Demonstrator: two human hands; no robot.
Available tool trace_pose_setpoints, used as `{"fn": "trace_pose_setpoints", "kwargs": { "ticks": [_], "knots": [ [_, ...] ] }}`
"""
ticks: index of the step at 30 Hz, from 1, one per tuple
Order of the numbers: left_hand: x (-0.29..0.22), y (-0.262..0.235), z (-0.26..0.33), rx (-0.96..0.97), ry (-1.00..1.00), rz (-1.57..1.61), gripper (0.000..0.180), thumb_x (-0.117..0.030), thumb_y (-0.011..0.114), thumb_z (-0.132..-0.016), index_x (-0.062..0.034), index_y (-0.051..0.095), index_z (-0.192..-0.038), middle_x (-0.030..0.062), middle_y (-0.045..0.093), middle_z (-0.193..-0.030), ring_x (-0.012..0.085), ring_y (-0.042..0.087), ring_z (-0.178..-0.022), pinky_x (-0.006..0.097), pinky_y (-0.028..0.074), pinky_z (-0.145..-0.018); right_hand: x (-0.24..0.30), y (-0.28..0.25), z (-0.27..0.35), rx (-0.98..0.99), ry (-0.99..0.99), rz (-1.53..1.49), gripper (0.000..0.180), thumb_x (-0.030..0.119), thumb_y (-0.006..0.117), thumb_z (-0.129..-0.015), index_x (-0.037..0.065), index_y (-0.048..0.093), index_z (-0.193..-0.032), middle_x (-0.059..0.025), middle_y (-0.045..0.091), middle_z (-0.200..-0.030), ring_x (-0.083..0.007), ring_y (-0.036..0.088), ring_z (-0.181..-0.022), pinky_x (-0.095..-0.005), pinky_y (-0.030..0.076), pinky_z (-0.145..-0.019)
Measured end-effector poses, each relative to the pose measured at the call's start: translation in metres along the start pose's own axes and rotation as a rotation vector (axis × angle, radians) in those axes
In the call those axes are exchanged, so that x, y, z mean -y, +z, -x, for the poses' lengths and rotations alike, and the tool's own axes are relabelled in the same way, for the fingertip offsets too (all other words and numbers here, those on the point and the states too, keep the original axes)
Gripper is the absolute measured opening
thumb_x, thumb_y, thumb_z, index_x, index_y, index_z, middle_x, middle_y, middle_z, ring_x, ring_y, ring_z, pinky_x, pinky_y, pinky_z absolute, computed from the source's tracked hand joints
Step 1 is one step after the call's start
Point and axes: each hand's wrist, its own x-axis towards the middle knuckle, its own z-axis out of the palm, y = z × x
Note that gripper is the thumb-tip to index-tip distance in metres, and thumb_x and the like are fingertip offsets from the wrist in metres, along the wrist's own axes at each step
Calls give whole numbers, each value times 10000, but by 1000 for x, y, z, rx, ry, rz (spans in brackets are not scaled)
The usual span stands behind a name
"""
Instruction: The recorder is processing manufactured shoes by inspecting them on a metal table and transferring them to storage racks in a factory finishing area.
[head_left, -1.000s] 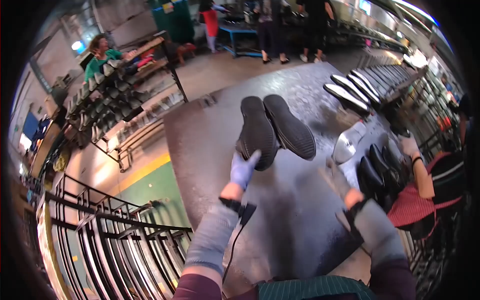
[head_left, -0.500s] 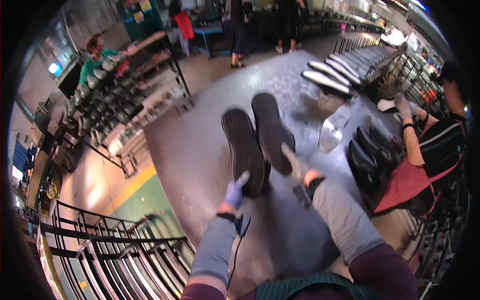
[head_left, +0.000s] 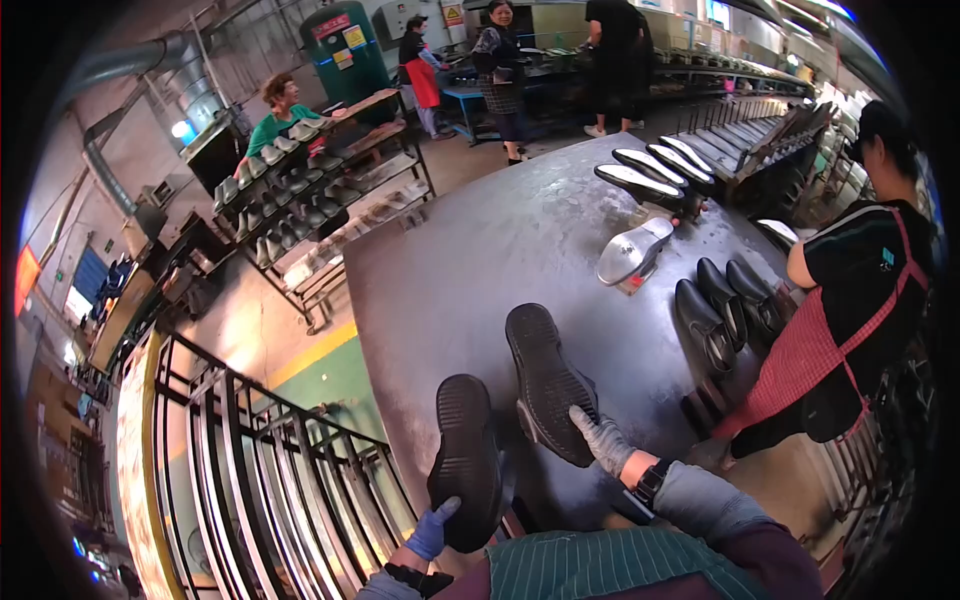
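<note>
Two black shoes are turned with their ridged soles facing up, apart from each other. My left hand (head_left: 432, 530), in a bluish glove, is closed on the heel end of the left shoe (head_left: 466, 455) near the table's front edge. In a pale glove, my right hand (head_left: 602, 442) grips the right shoe (head_left: 545, 375) by its heel end, a little farther out. Their uppers are mostly hidden beneath the soles. Under them is the grey metal tabletop (head_left: 430, 270).
A silvery sole-shaped piece (head_left: 635, 250) lies beyond my right hand. Black shoes (head_left: 712, 310) stand at the right, and pale-lined ones (head_left: 650, 172) lie farther back. A co-worker in a red checked apron (head_left: 810, 345) is close by. Metal racks (head_left: 270, 440) border the left.
Both shoes have come nearer to me and moved apart, the left one more. My view has tilted up, showing more of the room. Both hands keep their hold.
</note>
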Motion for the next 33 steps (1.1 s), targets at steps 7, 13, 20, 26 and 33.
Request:
{"fn": "trace_pose_setpoints", "kwargs": {
  "ticks": [7, 13, 20, 26, 33],
  "knots": [
    [99, 37, 80, -226, 63, 70, 589, -356, 706, -827, 6, 524, -1255, 110, 612, -1178, 214, 613, -1024, 332, 485, -934, -27, -21, 5, 54, 17, 62, 652, 524, 600, -871, -6, 540, -1246, -97, 629, -1134, -207, 579, -1020, -335, 437, -922],
    [311, -77, 99, -305, -27, -31, 493, -273, 572, -934, 16, 467, -1319, 94, 593, -1205, 204, 552, -1122, 321, 430, -1001, -53, -15, 62, 608, 285, 178, 561, 571, 600, -849, 53, 586, -1065, -83, 645, -964, -179, 627, -842, -338, 504, -748],
    [96, -54, -8, -30, 384, -334, 456, -258, 486, -976, 28, 453, -1329, 91, 569, -1238, 188, 503, -1178, 311, 356, -1060, -51, 102, 44, 664, -335, 539, 811, 613, 594, -815, 62, 400, -1377, -208, 457, -1362, -331, 409, -1296, -390, 327, -1075],
    [9, 31, -24, 2, 354, -220, 396, -302, 486, -932, 17, 639, -1108, 90, 665, -1024, 180, 618, -974, 298, 462, -914, -59, 146, 26, 847, -205, -1, 332, 203, 691, -867, 72, 610, -1161, -13, 646, -1090, -116, 557, -1030, -300, 441, -933],
    [5, 62, 6, 115, 480, -153, 440, -344, 454, -931, 37, 637, -1053, 118, 664, -996, 204, 626, -930, 325, 484, -869, -42, 140, 66, 586, -312, 69, 268, 151, 701, -824, 54, 647, -1068, -65, 674, -1020, -131, 597, -969, -298, 460, -882]
  ]
}}
